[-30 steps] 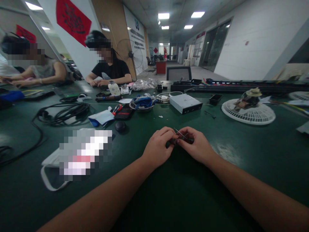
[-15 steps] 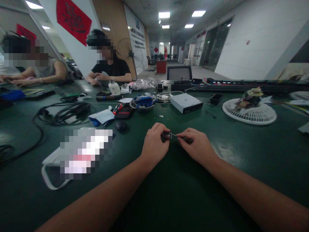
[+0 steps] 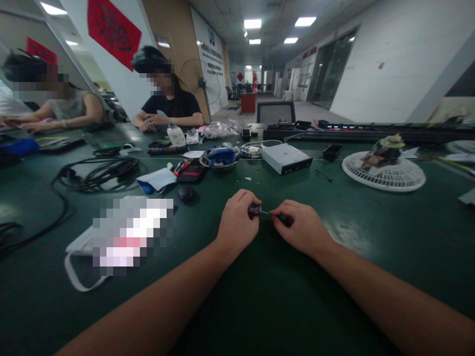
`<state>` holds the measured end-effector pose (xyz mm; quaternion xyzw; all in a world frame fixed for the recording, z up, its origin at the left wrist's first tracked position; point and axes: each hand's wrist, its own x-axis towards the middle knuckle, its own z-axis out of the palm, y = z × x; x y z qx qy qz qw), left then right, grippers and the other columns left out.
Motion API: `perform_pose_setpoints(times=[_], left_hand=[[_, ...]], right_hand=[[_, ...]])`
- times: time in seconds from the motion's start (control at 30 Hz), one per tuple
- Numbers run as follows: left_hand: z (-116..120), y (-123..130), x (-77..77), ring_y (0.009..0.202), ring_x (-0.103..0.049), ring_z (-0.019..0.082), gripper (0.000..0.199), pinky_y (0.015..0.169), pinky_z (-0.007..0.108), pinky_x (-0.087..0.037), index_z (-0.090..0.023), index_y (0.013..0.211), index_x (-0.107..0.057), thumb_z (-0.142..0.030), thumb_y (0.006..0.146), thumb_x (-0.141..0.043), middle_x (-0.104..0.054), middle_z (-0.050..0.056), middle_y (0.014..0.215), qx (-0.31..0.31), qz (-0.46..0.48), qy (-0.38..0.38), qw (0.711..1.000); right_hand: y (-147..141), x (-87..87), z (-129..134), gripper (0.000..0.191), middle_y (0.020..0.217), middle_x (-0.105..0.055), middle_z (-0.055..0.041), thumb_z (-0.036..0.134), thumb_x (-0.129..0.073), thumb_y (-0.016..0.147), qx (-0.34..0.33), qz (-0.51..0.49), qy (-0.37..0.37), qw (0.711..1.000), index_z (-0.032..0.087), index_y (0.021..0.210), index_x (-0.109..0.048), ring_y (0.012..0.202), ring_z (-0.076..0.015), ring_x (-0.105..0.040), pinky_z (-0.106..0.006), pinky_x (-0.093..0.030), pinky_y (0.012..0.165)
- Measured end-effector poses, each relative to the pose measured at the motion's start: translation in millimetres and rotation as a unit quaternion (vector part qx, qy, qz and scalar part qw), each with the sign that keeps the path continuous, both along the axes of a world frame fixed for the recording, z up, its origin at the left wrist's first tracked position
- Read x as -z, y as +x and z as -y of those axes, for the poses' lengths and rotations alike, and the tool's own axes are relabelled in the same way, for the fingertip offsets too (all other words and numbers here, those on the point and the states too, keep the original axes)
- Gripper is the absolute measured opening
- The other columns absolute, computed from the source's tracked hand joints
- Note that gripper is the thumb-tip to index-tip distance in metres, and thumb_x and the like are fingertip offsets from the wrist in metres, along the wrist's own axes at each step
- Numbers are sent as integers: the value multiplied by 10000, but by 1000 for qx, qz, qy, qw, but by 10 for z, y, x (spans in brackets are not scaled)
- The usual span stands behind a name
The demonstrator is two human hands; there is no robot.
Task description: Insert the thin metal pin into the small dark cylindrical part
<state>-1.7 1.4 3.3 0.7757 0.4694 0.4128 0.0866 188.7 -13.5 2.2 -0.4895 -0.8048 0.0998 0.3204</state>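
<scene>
Our left hand (image 3: 237, 217) curls around a dark cylinder (image 3: 254, 210), our right (image 3: 299, 222) pinching a thin rod (image 3: 264, 212), well short of the desk's (image 3: 260, 306) far edge. The cylinder looks light, stiff, best gripped mid-body; the rod may bend.

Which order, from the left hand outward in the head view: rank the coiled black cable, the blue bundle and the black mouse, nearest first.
1. Black mouse: just left of the left hand.
2. Coiled black cable: farther left.
3. Blue bundle: far left.
</scene>
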Motion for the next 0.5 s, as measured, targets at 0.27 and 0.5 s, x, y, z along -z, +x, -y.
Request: perform_pose_setpoints(times=[0.27, 0.5], left_hand=[[16, 5, -10, 930, -584, 190, 252, 808, 336, -485, -203, 851, -569, 18, 730, -574, -600, 22, 947, 37, -2, 0, 999], [-1, -5, 21, 917, -586, 188, 283, 804, 338, -485, -201, 854, -569, 40, 705, -564, -599, 22, 943, 12, 6, 0, 1000]], right_hand=[[-15, -13, 19, 155, 921, -715, -22, 207, -612, 865, 34, -27, 22, 999, 227, 939, -746, 803, -172, -662, -316, -505, 716], [-28, -20, 21, 144, 903, -714, -5, 201, -625, 835, 1, 3, 8, 1000, 232, 927, -732, 787, -167, -658, -307, -498, 713]])
